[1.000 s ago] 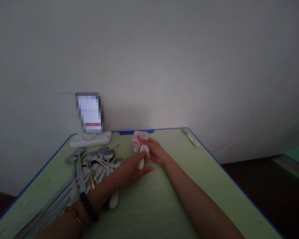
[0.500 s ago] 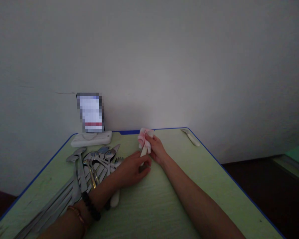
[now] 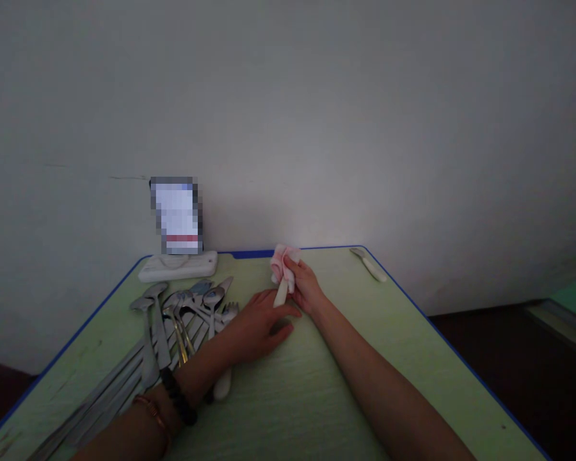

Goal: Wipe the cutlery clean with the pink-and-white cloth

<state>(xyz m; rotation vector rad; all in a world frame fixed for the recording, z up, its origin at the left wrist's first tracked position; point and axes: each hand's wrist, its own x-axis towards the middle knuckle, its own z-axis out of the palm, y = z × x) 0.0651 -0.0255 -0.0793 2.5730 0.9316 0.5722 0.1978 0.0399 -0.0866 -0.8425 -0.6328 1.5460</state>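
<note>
My left hand (image 3: 259, 323) rests on the green table (image 3: 326, 390) and pinches the near end of a white-handled utensil (image 3: 281, 296). My right hand (image 3: 304, 285) is closed round a pink-and-white cloth (image 3: 281, 261) that wraps the utensil's far end. The utensil's head is hidden inside the cloth. Both hands meet near the table's far middle.
A pile of several metal spoons, forks and knives (image 3: 173, 323) lies to the left, with another white handle (image 3: 222, 384) under my left forearm. A white-handled utensil (image 3: 369, 264) lies at the far right corner. A white base (image 3: 177, 266) with a blurred screen stands against the wall.
The right hand with the cloth has slid away along the utensil toward its far end, and the utensil now tilts more upright. My left hand shifted slightly right.
</note>
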